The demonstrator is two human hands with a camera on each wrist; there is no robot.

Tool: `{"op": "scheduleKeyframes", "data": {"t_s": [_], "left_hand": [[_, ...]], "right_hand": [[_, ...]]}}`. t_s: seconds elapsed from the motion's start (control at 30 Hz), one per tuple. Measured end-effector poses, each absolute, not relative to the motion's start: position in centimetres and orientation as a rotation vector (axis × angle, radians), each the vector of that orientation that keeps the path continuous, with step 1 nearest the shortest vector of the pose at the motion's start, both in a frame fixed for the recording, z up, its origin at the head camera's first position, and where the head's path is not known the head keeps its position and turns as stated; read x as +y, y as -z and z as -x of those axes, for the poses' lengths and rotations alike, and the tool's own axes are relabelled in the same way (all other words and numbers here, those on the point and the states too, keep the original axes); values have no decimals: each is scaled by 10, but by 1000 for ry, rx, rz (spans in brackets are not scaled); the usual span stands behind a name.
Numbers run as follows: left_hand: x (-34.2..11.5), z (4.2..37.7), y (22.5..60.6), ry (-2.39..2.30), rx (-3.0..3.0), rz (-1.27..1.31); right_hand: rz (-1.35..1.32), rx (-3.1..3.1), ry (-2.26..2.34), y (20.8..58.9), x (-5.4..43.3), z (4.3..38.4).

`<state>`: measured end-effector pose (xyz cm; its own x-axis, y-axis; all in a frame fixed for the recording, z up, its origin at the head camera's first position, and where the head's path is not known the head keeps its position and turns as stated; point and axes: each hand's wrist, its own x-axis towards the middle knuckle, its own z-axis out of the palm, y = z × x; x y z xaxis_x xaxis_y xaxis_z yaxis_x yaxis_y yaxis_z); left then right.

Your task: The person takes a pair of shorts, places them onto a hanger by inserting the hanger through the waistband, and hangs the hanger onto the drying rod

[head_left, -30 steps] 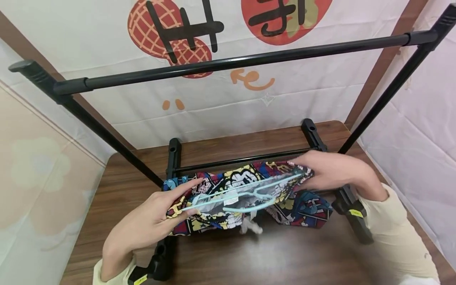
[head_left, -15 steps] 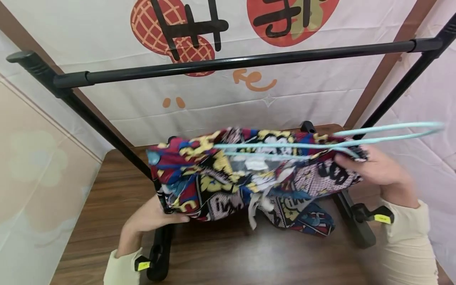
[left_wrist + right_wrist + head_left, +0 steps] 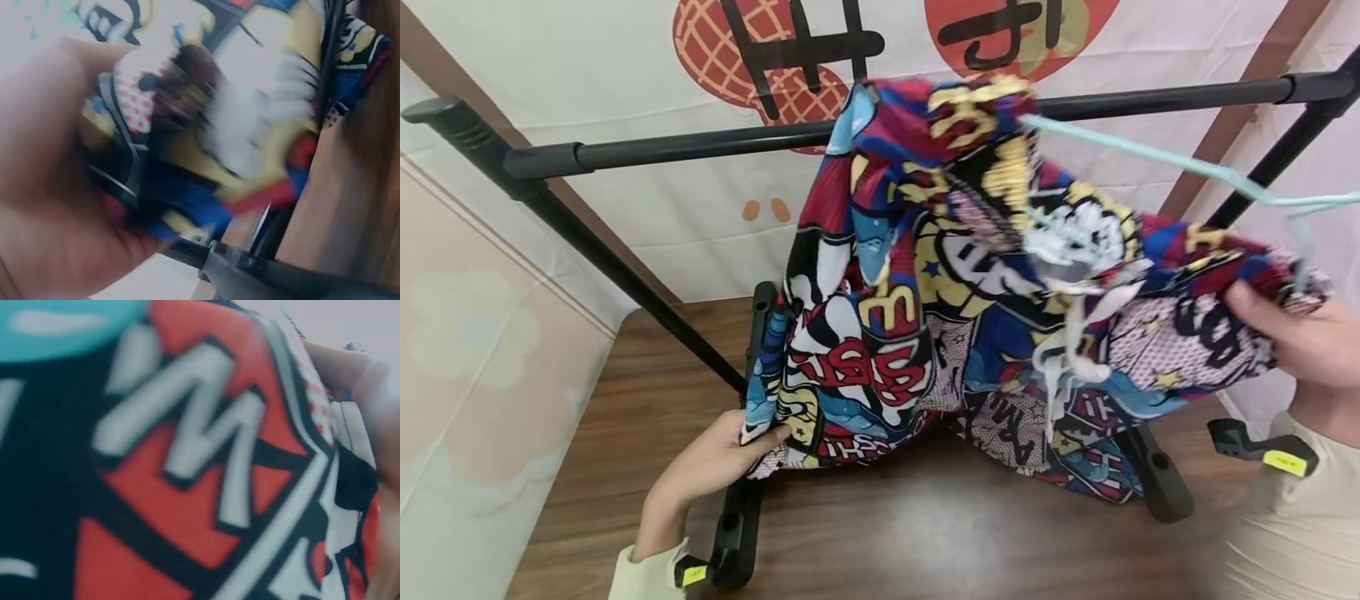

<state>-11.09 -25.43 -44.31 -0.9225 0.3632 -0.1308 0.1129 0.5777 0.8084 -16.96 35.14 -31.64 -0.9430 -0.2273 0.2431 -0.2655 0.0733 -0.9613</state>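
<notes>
A pair of drawstring shorts (image 3: 880,333) in a bright comic print is stretched between the two hands, in front of the rack. My left hand (image 3: 711,462) pinches the lower left edge of a leg. At the right end of the waistband, my right hand (image 3: 1311,337) grips the cloth, thumb on top. A light blue hanger (image 3: 1180,162) sticks out of the waist to the right. White drawstrings (image 3: 1078,358) dangle at the front. Printed cloth fills much of the left wrist view, blurred, and nearly all of the right wrist view.
A black clothes rack's top bar (image 3: 700,148) crosses behind the shorts. Its left foot (image 3: 733,533) and right foot (image 3: 1157,475) stand on the wooden tabletop (image 3: 925,533). A printed white cloth wall (image 3: 700,233) closes off the back.
The shorts have been lifted and spread wider. The hanger now slants out to the right from the waistband. My left hand has shifted from the waistband to a leg; my right hand has moved right.
</notes>
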Motion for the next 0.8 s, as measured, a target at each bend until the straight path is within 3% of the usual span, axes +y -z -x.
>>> {"op": "scheduleKeyframes", "data": {"t_s": [0.1,0.23,0.4,0.57,0.8], "left_hand": [[-252,111,442,-1181,2615,-301],[-249,108,440,-1118,2812,-163],[-246,112,438,-1347,3304,153],[-243,124,426,-1847,3479,503],[-251,161,432,-2281,2996,487]], "right_hand": [[-417,-2859,-1536,323,342,164],[-588,-3050,-1294,343,318,163],[-726,-3100,-1486,367,297,157],[-679,-3045,-1862,377,293,147],[-669,-2958,-1806,371,297,144]]}}
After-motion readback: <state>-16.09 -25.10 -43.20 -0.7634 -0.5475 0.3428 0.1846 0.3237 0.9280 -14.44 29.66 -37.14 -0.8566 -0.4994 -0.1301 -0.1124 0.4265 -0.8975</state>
